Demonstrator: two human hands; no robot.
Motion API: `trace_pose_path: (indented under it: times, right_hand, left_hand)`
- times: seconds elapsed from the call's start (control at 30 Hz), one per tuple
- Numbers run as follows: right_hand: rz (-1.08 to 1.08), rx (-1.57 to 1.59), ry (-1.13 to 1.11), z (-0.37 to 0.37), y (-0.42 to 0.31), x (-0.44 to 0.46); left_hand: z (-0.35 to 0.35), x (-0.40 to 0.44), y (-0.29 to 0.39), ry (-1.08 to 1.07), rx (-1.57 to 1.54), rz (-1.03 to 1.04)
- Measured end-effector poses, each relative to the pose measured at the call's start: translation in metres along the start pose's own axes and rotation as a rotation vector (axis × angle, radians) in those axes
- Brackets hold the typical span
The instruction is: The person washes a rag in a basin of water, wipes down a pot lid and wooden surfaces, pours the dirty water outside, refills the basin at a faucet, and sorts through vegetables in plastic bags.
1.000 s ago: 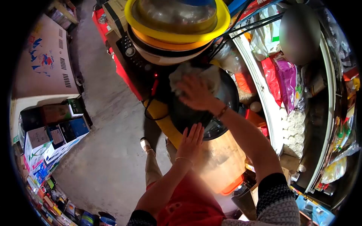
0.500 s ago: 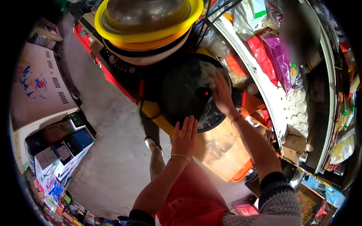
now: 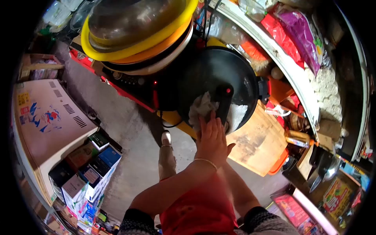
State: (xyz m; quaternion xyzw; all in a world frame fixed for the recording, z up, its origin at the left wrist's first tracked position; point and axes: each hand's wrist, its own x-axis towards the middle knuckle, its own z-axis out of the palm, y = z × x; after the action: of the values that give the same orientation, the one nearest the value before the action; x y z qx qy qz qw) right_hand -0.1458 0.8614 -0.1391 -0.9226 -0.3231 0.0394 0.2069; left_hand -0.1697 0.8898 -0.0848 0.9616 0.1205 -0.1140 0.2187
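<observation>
A round black lid or pan (image 3: pixel 207 72) with a raised black handle (image 3: pixel 224 103) and a small red light lies in front of me. Crumpled white paper or cloth (image 3: pixel 201 106) rests on its near side, and another white piece (image 3: pixel 237 115) shows right of the handle. My left hand (image 3: pixel 211 135), a bracelet at its wrist, reaches over the near rim with fingers stretched out, the tips touching the white material beside the handle. My right forearm (image 3: pixel 237 184) comes in from the right and passes behind the left hand, which hides my right hand and its fingers.
Stacked basins (image 3: pixel 186 19), the top one yellow-rimmed, stand at upper left. A wooden board (image 3: pixel 256 139) lies right of the lid. Shelves with bags and egg trays (image 3: pixel 325 92) curve along the right. A white cabinet (image 3: pixel 51 117) and a box of cartons (image 3: pixel 92 164) stand left.
My left hand has moved right and up onto the white material by the handle. My right hand has come down off the lid behind the left one. The view has shifted.
</observation>
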Motion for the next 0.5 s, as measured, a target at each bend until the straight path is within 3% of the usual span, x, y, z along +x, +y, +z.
trace_pose_path:
  times: [0.1, 0.17, 0.2, 0.23, 0.37, 0.43, 0.5]
  right_hand:
    - [0.106, -0.055, 0.05, 0.016, -0.042, 0.026]
    - [0.157, -0.067, 0.102, 0.029, -0.055, 0.048]
    - [0.168, -0.057, 0.145, 0.038, -0.056, 0.059]
    - [0.126, 0.005, 0.255, 0.047, -0.054, 0.072]
    - [0.1, -0.002, 0.285, 0.046, -0.041, 0.076]
    - [-0.003, -0.052, 0.062, 0.028, -0.028, 0.043]
    - [-0.091, -0.155, -0.066, -0.01, -0.02, 0.012]
  left_hand:
    - [-0.004, 0.01, -0.012, 0.065, -0.03, 0.047]
    - [-0.021, 0.013, -0.009, -0.061, 0.327, 0.199]
    - [-0.026, 0.016, -0.011, 0.015, 0.365, 0.229]
    - [-0.028, 0.02, -0.011, 0.013, 0.367, 0.255]
    - [-0.031, 0.025, -0.01, -0.015, 0.264, 0.254]
    - [-0.038, 0.026, -0.007, 0.035, 0.228, 0.199]
    - [-0.031, 0.026, -0.011, 0.241, 0.16, 0.113]
